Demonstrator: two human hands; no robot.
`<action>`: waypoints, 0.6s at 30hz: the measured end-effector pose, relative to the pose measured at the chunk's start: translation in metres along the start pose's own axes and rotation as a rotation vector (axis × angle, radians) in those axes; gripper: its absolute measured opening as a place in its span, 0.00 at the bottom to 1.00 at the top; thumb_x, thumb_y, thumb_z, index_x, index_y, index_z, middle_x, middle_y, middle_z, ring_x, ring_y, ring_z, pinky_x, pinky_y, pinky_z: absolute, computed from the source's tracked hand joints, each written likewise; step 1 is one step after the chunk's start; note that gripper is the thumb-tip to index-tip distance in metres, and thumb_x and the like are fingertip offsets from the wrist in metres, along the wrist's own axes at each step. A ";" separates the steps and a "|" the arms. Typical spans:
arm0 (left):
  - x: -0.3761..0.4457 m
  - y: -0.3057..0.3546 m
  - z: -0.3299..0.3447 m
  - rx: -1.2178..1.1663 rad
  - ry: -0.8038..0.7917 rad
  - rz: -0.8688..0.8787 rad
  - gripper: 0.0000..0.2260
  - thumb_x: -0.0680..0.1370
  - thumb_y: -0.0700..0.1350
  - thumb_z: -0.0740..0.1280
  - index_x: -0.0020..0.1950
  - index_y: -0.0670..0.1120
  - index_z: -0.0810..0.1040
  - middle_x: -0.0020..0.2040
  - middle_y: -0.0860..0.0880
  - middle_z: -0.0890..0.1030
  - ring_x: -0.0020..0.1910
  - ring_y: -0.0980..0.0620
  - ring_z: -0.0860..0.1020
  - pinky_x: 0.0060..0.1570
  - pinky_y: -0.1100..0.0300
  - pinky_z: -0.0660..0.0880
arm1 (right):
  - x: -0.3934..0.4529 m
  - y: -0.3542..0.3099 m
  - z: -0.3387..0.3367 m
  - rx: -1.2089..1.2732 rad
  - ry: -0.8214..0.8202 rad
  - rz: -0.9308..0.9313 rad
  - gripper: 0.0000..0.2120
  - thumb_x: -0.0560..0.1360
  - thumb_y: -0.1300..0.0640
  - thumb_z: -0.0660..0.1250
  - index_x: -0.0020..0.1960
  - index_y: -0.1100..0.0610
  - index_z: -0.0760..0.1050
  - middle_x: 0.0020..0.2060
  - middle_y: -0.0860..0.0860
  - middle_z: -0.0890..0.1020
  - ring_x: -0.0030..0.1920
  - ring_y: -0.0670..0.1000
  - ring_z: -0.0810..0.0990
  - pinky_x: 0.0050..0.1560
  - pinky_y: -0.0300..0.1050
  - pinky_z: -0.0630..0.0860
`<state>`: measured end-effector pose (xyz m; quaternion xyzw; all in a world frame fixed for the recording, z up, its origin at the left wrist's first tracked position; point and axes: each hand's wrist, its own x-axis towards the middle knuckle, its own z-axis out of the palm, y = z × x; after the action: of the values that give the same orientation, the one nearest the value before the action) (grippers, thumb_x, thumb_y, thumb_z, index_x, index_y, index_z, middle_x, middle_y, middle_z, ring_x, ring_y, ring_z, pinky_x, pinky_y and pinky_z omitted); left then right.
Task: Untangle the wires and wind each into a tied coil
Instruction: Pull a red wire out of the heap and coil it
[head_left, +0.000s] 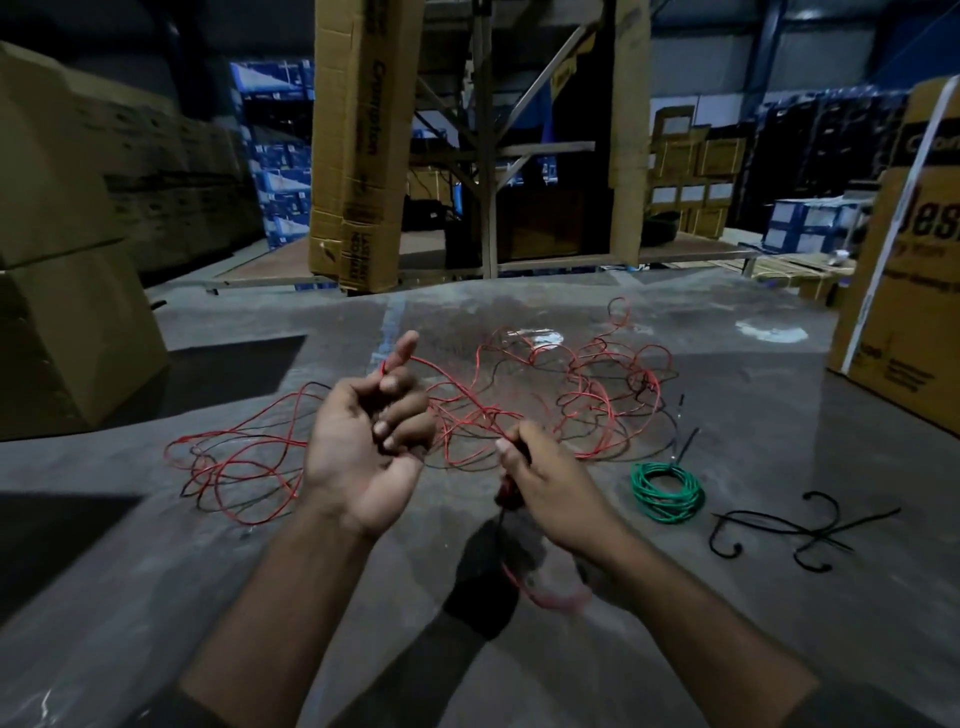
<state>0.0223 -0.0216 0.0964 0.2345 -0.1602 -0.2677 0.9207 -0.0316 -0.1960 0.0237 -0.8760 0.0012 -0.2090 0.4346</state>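
Note:
A long red wire (582, 395) lies in loose tangled loops across the concrete floor, mixed with a thin black wire (244, 431). My left hand (369, 441) is raised palm-up, fingers curled round a strand of the red wire near its thumb. My right hand (545, 478) grips a bunch of red and black wire, with a red loop hanging below the wrist. A green wire (667, 491) sits wound in a coil on the floor to the right.
Loose black ties (800, 530) lie right of the green coil. Cardboard boxes (67, 291) stand at the left and at the right edge (904, 312). A tall carton (358, 145) and a metal rack stand ahead. The concrete floor (519, 675) spreads around me.

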 end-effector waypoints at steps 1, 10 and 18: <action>0.002 0.001 -0.002 -0.005 0.007 0.002 0.17 0.79 0.40 0.55 0.64 0.42 0.76 0.35 0.54 0.68 0.24 0.59 0.60 0.23 0.69 0.55 | -0.004 0.002 0.005 0.069 -0.028 0.034 0.12 0.83 0.47 0.56 0.45 0.51 0.66 0.36 0.50 0.73 0.36 0.47 0.72 0.39 0.52 0.74; 0.015 -0.004 -0.023 0.042 0.041 0.042 0.18 0.83 0.44 0.56 0.72 0.48 0.73 0.33 0.55 0.69 0.25 0.59 0.61 0.26 0.69 0.54 | -0.007 0.005 0.010 0.398 -0.101 0.207 0.07 0.84 0.56 0.54 0.51 0.54 0.69 0.33 0.45 0.70 0.27 0.42 0.65 0.24 0.35 0.62; 0.035 -0.002 -0.035 0.330 0.094 0.191 0.17 0.85 0.43 0.55 0.73 0.50 0.71 0.50 0.49 0.82 0.30 0.58 0.61 0.28 0.69 0.63 | -0.020 0.003 0.025 -0.055 -0.295 0.001 0.09 0.84 0.52 0.56 0.47 0.44 0.71 0.39 0.43 0.78 0.38 0.39 0.75 0.40 0.41 0.72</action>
<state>0.0644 -0.0302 0.0717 0.3782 -0.1803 -0.1378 0.8975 -0.0402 -0.1753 0.0014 -0.9088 -0.0564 -0.0775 0.4062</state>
